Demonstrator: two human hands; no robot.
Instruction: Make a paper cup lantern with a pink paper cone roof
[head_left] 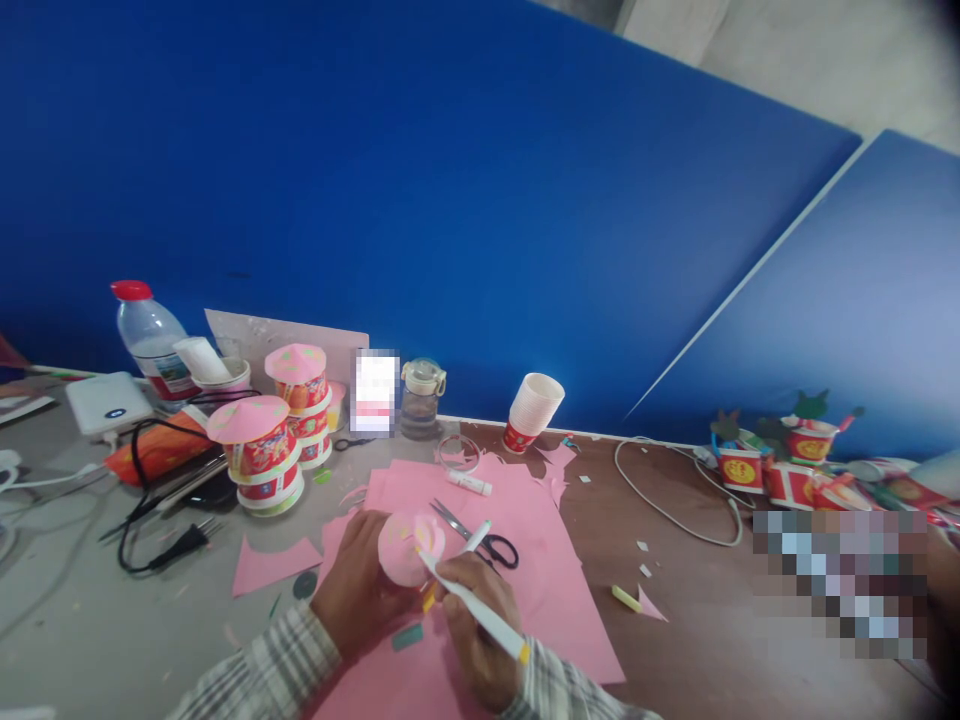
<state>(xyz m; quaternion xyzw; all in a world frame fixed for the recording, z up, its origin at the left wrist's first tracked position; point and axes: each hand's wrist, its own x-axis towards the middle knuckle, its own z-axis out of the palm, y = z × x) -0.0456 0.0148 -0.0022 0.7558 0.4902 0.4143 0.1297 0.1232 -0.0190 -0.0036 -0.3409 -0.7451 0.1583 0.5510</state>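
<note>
My left hand [352, 585] is closed around the side of a small piece with a round pink paper top [397, 545], which has yellow marks on it. What lies under that top is mostly hidden by my fingers. Held like a pen in my right hand [480, 630] is a white marker [491, 615] with a yellow end, its tip at the pink top. Both hands are over pink paper sheets [559, 600]. Scissors [499, 550] with black handles lie just beyond my right hand, beside a teal-tipped white pen [478, 537]. A white glue stick [469, 484] lies farther back.
Two stacked-cup towers with pink roofs [251, 420] stand at left, near a black cable [180, 545] and a bottle [154, 340]. Behind are a lidded water jar [422, 400] and stacked paper cups [534, 410]. Cup crafts [791, 480] and a blurred-out area are at right.
</note>
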